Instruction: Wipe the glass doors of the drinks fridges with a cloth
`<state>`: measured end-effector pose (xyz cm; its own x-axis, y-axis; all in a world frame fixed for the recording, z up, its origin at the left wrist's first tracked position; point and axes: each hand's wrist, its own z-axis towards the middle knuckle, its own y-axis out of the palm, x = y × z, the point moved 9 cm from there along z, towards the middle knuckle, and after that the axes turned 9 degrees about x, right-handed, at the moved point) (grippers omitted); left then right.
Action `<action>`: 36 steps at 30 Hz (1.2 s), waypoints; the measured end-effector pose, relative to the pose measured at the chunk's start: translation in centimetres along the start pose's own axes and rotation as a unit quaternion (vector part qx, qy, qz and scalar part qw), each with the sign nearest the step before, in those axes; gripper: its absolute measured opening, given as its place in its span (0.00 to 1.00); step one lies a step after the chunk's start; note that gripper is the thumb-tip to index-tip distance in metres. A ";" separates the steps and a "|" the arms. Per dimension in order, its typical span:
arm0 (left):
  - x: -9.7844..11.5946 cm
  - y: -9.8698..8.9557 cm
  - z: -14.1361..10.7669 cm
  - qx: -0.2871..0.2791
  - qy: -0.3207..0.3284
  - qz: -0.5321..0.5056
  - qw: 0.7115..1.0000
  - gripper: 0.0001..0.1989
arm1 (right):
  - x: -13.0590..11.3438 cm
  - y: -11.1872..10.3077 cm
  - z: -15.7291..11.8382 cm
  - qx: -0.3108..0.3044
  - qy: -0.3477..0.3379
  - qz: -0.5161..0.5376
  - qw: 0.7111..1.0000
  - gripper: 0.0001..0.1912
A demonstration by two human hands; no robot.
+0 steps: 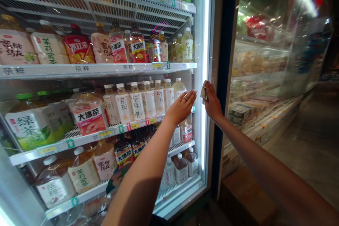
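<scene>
My right hand [212, 101] holds a folded beige cloth [203, 91] against the glass at the right edge of a lit drinks cooler, beside the bright vertical light strip [206, 42]. To its left, my left hand [182, 106] lies on the glass door with its fingers stretched toward the right, holding nothing; a ring shows on one finger. Behind the glass, a row of white-labelled tea bottles [136, 102] stands on the middle shelf, close behind my left hand.
More bottles fill the shelves, including a large green tea bottle [29, 123] at left. A dark post [227, 42] borders the cooler. Beyond it is another glass-fronted case [254, 56] with packaged goods. A brown box [246, 194] sits low at right.
</scene>
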<state>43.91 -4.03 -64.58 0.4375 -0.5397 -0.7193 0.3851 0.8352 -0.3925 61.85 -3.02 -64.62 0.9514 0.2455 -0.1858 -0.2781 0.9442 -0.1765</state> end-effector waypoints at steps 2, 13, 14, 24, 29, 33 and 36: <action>0.1 0.1 -0.1 -0.001 0.004 0.001 1.000 0.33 | -0.5 0.1 0.2 -0.009 -0.010 0.008 1.000 0.49; 0.0 -0.3 -0.2 0.006 0.017 -0.011 1.000 0.30 | -2.3 0.3 0.7 -0.011 0.004 0.023 1.000 0.50; 0.0 -0.4 -0.3 0.006 0.018 -0.011 1.000 0.30 | -2.7 0.4 0.8 -0.018 -0.003 0.029 0.999 0.50; -0.1 -0.9 -5.0 0.001 0.038 -0.009 0.999 0.28 | -4.3 0.8 -0.1 -0.013 0.003 0.050 0.999 0.51; -0.8 -0.8 -5.8 -0.024 0.038 -0.021 0.999 0.30 | -5.6 1.3 0.4 -0.034 -0.010 0.056 0.998 0.53; -1.4 -1.4 -6.9 -0.051 0.067 -0.021 0.996 0.30 | -5.4 1.0 0.3 -0.024 0.010 0.043 0.999 0.52; -2.1 -2.1 -8.0 -0.057 0.081 -0.020 0.995 0.30 | -6.3 1.3 -0.3 -0.037 0.009 0.043 0.998 0.53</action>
<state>35.74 -3.79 -66.87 0.2844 -0.5562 -0.7808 0.3005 0.8251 -0.4784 55.45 -3.40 -63.99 0.9217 0.3198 -0.2195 -0.3674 0.9012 -0.2298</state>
